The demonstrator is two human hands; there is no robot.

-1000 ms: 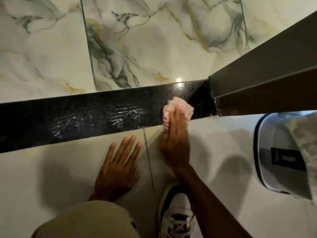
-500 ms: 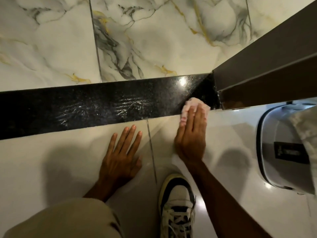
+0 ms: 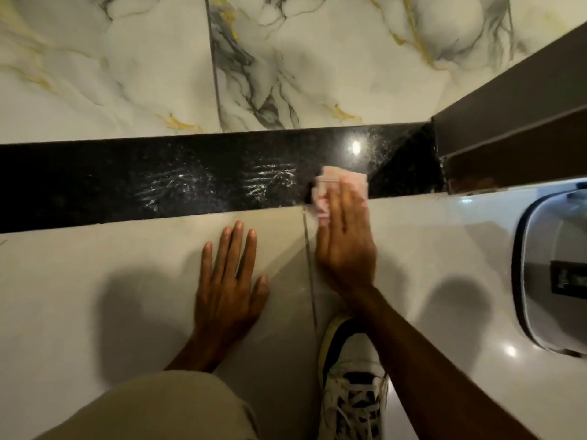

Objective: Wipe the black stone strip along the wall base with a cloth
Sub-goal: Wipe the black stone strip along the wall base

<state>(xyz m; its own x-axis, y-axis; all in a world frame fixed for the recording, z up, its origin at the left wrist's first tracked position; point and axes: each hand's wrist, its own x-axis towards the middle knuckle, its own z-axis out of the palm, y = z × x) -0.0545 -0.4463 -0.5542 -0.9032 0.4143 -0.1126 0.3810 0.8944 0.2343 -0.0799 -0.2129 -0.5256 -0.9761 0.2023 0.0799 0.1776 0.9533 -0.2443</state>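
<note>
Against black stone strip (image 3: 127,182), right hand (image 3: 346,239) presses cloth (image 3: 330,185); left hand (image 3: 228,287) flat, released.

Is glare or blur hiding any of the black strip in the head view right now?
Head view: a small bright glare spot sits on the black stone strip just above the pink cloth; the right hand and cloth are motion-blurred; whitish streaks left of the cloth read clearly; both hands cast soft shadows on the floor tile.

Both forearms are bare, no sleeves, rings or watch showing on the left hand (image 3: 229,282) or right hand (image 3: 346,246). Below the fingers, a khaki trouser knee (image 3: 152,408) and a white sneaker (image 3: 352,385) with black panels and white laces.
</note>
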